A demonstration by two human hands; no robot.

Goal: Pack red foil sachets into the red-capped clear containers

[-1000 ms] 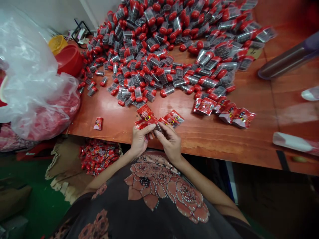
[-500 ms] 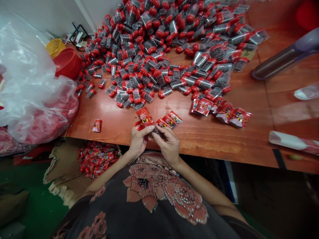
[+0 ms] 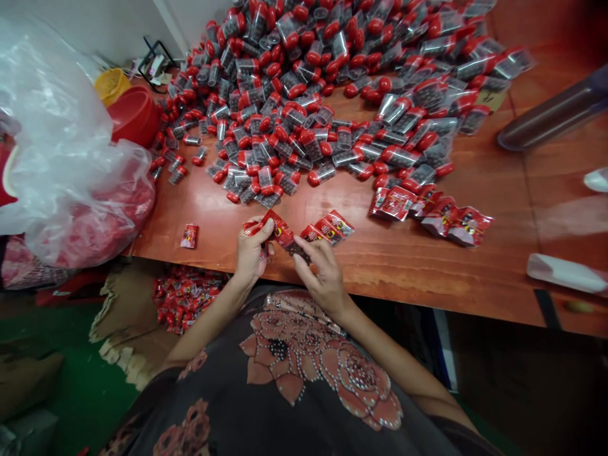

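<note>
Gripping a red foil sachet [image 3: 275, 228] in curled fingers, the left hand [image 3: 251, 250] held it just above the near edge of a varnished wooden table [image 3: 403, 272]. The right hand [image 3: 323, 275] was half closed beside it, its fingertips [image 3: 300, 244] at a dark piece at the sachet's lower end; whether they pinched it could not be told. A few more sachets [image 3: 330, 227] lay on the table just beyond the right hand, with a row of filled sachets [image 3: 430, 216] well off to the right and a lone sachet [image 3: 189, 235] to the left. Farther away spread a heap of clear tubes with red caps [image 3: 285, 95]. A red basin [image 3: 133, 117] stood at far left, beside a clear plastic bag [image 3: 61, 145]. Below the near edge, loose sachets [image 3: 185, 299] lay on torn cardboard [image 3: 128, 323].
</note>
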